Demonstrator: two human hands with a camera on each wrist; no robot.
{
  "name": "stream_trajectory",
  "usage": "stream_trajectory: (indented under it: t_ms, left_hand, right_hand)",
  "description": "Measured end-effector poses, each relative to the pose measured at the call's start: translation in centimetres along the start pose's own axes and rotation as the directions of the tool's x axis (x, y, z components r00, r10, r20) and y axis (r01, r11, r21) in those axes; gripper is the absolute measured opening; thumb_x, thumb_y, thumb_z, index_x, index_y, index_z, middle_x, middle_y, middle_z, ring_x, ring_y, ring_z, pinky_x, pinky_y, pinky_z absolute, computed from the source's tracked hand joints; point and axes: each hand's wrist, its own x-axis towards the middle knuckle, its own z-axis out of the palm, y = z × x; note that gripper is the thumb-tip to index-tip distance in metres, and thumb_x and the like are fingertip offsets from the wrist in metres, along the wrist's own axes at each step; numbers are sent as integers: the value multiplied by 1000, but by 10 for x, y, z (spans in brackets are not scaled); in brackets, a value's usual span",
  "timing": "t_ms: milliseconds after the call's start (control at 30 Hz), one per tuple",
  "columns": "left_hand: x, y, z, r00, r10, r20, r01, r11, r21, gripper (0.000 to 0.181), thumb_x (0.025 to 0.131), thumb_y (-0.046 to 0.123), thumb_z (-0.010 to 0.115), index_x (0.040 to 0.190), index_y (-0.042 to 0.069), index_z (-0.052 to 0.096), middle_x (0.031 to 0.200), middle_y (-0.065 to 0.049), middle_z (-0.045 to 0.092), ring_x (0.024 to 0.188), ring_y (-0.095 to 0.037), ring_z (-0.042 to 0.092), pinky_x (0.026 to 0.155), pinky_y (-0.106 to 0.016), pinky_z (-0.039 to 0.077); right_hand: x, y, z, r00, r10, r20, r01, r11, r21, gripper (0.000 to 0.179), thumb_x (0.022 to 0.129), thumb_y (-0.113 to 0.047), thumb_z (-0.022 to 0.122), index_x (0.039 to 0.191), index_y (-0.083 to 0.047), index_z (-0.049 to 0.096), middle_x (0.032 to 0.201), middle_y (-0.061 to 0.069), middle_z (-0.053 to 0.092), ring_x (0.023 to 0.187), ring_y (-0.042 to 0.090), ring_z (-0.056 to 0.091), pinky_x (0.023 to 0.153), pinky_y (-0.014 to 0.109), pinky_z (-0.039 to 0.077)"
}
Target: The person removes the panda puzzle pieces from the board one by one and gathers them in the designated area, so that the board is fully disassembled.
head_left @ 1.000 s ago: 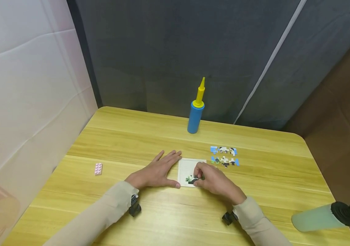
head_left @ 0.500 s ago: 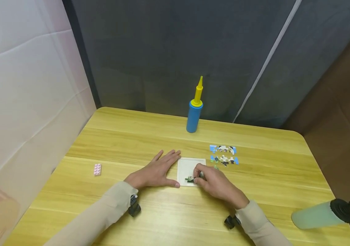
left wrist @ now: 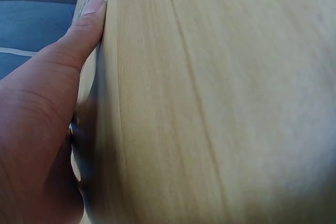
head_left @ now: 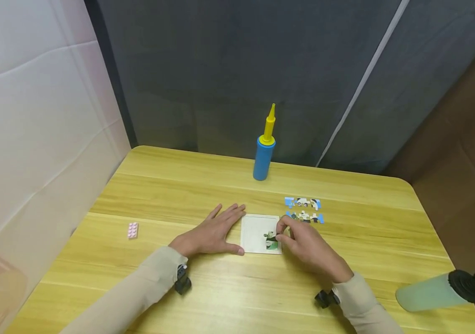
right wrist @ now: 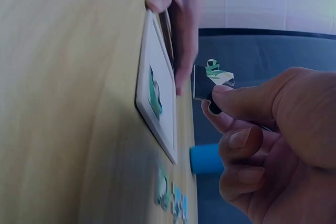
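Note:
My left hand (head_left: 212, 234) lies flat on the table, its thumb and fingertips touching the left side of a square white puzzle tray (head_left: 253, 232). Between thumb and index finger, my right hand (head_left: 306, 241) pinches a black, green and white jigsaw piece (right wrist: 203, 83) above the tray's right part. In the right wrist view that piece is clear of the tray. A green jigsaw piece (head_left: 272, 246) lies inside the tray at its near right corner. Beyond my right hand, several loose jigsaw pieces (head_left: 302, 202) sit in two rows, some partly hidden by the hand.
A blue hand pump (head_left: 264, 157) with a yellow nozzle stands upright at the back. On the left lies a pink toy brick (head_left: 133, 230). A pale green bottle (head_left: 431, 295) with a black lid is at the right edge. Dark curtains hang behind the table.
My right hand has moved right with the pinched jigsaw piece, from the tray's near middle toward its right edge. The green piece in the corner now shows. My left hand stays in place.

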Motion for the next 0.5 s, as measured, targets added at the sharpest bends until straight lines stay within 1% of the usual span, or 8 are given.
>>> stream_trajectory:
  t_ms: [167, 233, 367, 467, 500]
  left_hand:
    - [1, -2, 1, 1000, -6, 15, 6, 1000, 7, 112, 90, 70, 74, 171, 11, 24, 182, -4, 15, 170, -27, 10, 138, -59, -1]
    - [1, -2, 1, 1000, -10, 20, 10, 1000, 11, 112, 90, 71, 73, 171, 12, 23, 182, -3, 14, 171, -26, 9, 139, -57, -2]
    - [1, -1, 0, 1000, -7, 16, 7, 1000, 8, 112, 89, 69, 74, 171, 10, 24, 182, -4, 15, 170, -27, 10, 138, -58, -1]
    - [1, -1, 0, 1000, -2, 9, 2, 1000, 9, 111, 90, 69, 74, 170, 10, 26, 181, -5, 17, 170, -29, 12, 138, -60, 0]
    - [1, -1, 0, 1000, 1, 5, -1, 1000, 8, 110, 90, 68, 74, 170, 9, 26, 181, -6, 18, 170, -30, 13, 138, -61, 1]
  right_hand:
    - [0, 8, -9, 998, -38, -43, 38, 999, -14, 10, 101, -12, 74, 102, -18, 65, 63, -6, 47, 58, 4, 38, 56, 20, 34]
    - [0, 11, -12, 998, -34, -57, 33, 999, -16, 11, 100, -11, 74, 101, -17, 65, 63, -6, 47, 58, 4, 39, 56, 20, 35]
    - [-1, 15, -18, 998, 1, -67, -3, 1000, -22, 12, 100, -11, 74, 101, -19, 65, 63, -5, 45, 57, 5, 39, 56, 21, 34]
    - [-2, 20, -21, 996, 2, -85, -5, 1000, -31, 12, 100, -11, 75, 101, -18, 65, 63, -4, 47, 57, 6, 40, 55, 22, 34]
    - [-3, 21, -22, 996, -1, -92, -2, 1000, -31, 12, 99, -11, 75, 101, -17, 66, 65, -4, 50, 58, 6, 41, 56, 22, 35]
